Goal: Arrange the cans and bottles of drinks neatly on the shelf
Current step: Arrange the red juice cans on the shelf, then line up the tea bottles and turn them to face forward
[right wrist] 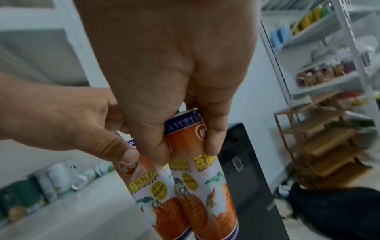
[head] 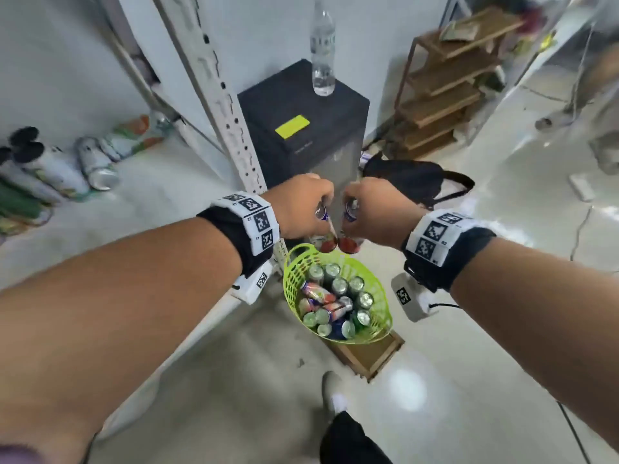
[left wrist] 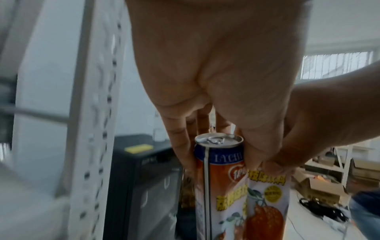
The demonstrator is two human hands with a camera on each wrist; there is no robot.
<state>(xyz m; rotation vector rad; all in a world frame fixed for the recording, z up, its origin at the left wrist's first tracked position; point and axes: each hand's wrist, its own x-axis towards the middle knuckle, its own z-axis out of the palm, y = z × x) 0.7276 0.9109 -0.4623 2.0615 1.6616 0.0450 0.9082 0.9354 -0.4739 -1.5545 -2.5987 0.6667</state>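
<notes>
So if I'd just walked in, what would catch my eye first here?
Probably the two lychee cans held side by side in mid-air: one in the left hand, can, one in the right hand, can. Directly below sits a bright green basket full of cans, and a clear bottle stands on a black cabinet beyond.

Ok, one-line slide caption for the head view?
Both hands, left and right, each hold a lychee can, left and right, above a green basket of cans.
</notes>
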